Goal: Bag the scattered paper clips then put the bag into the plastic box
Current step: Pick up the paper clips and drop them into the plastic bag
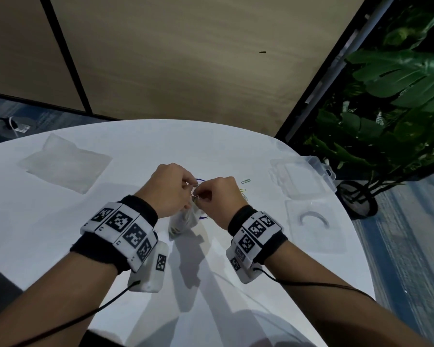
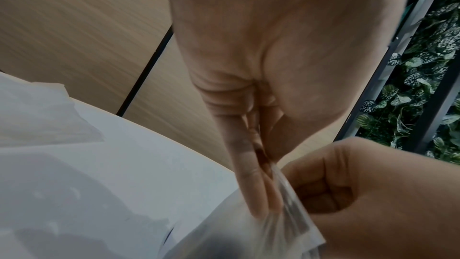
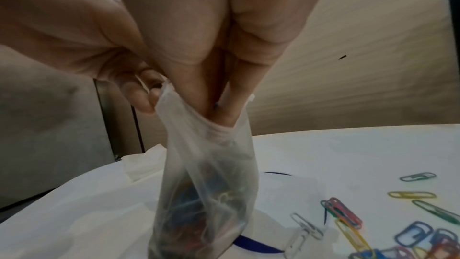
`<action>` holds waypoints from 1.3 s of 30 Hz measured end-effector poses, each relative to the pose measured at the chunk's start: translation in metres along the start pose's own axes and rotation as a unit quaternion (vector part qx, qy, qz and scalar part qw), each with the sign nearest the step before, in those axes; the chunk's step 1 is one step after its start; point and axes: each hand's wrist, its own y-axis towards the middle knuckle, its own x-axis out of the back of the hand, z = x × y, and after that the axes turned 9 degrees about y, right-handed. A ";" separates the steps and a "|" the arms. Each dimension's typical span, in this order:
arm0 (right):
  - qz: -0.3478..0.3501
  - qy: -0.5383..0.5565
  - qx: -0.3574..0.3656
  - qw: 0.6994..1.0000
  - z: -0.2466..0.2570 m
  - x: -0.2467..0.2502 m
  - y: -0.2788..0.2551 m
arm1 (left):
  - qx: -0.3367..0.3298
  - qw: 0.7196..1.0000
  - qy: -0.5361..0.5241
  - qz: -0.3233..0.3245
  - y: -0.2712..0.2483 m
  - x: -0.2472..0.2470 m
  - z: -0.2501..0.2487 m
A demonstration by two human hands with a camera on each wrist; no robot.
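A small clear bag (image 1: 183,221) with several coloured paper clips inside hangs upright over the white table (image 1: 110,246). My left hand (image 1: 189,189) pinches the bag's rim (image 2: 286,224) on the left side. My right hand (image 1: 201,196) has its thumb and finger tips down in the bag's mouth (image 3: 206,129), pinching a small blue paper clip (image 3: 216,104) that is mostly hidden. Loose paper clips (image 3: 346,212) lie scattered on the table to the right of the bag (image 3: 206,194); two of them show as loose clips (image 1: 246,181) beyond my right hand.
An open clear plastic box (image 1: 303,176) sits at the table's right edge, with a clear lid-like tray (image 1: 313,224) nearer to me. A pile of clear bags (image 1: 63,161) lies at the far left. A leafy plant (image 1: 398,83) stands beyond the right edge.
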 end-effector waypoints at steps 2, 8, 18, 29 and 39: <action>0.036 -0.026 0.030 0.999 -0.001 -0.003 -0.001 | 0.004 1.000 -0.003 0.003 0.001 0.001 0.002; 0.065 0.270 -0.062 0.959 -0.011 0.046 0.018 | 0.020 1.000 0.001 -0.011 0.001 0.008 0.008; 0.081 -0.111 -0.292 0.947 -0.130 0.026 0.059 | 0.031 0.999 0.019 0.000 -0.003 0.020 0.019; 0.241 -0.349 0.042 0.905 -0.102 -0.031 -0.004 | 0.026 0.999 0.027 0.015 -0.004 0.020 0.013; 0.225 -0.387 -0.052 0.893 -0.103 -0.018 -0.035 | 0.035 0.999 0.023 0.025 -0.008 0.020 0.007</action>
